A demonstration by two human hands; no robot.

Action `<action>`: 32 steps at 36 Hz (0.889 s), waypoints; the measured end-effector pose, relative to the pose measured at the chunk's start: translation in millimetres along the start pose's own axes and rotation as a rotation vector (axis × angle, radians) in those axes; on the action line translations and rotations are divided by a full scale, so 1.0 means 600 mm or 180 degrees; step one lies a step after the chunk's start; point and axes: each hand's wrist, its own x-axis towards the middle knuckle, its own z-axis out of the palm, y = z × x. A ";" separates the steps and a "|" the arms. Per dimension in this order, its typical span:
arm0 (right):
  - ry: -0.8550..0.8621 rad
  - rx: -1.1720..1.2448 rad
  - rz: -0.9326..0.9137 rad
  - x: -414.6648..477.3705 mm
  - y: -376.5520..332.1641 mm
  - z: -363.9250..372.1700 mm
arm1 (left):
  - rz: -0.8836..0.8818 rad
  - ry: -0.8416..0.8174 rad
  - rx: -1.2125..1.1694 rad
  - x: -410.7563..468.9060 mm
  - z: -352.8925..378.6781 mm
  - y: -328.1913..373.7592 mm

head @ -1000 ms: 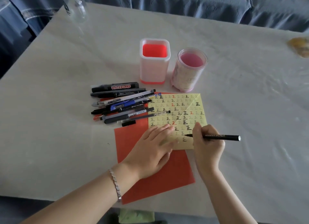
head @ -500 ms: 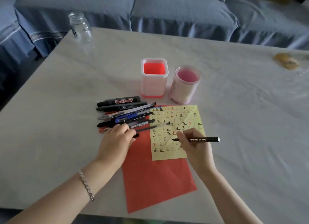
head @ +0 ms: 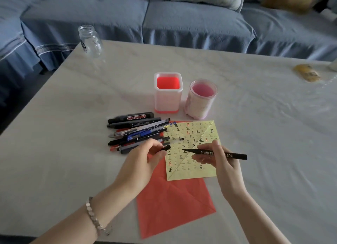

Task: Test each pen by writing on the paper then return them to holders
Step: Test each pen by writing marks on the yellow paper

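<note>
Nearest me, a red sheet is poking out from under the near edge of the yellow paper, and both hands are working over that paper. The left hand, reaching in across the paper's left edge, is pinching a small black cap between thumb and fingertips, with one end of the cap pointing right. The right hand, over the paper's near right part, is gripping a black pen in curled fingers around the middle of its barrel. The pen is lying almost level, its long axis running left to right across the paper, bare tip pointing left at the cap and tail sticking out past the paper's right edge. Tip and cap are near each other but apart, nearly in line, so I am reading the coming move as a short slide of one toward the other to close the pen. I cannot tell how high the tip is riding above the paper. The pile of pens is lying across the paper's far left corner. Just beyond the paper's far edge the square holder and the round holder are standing upright side by side, with no pens showing in either; the right hand is lying nearer the round one. Well beyond, a jar is standing at the table's far left corner.
</note>
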 end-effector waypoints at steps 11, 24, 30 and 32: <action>0.0037 0.0320 -0.0148 -0.019 -0.045 0.002 | 0.0082 -0.0066 -0.0824 -0.010 -0.002 0.037; -0.0118 0.0046 -0.0026 -0.022 -0.046 0.001 | 0.0669 -0.0182 -0.0335 -0.015 -0.001 0.055; -0.0278 0.0195 0.0073 -0.024 -0.049 0.010 | 0.0503 -0.0568 -0.0671 -0.018 -0.001 0.065; -0.0313 0.0218 0.0027 -0.023 -0.045 0.012 | 0.0336 -0.0667 -0.0929 -0.018 -0.002 0.070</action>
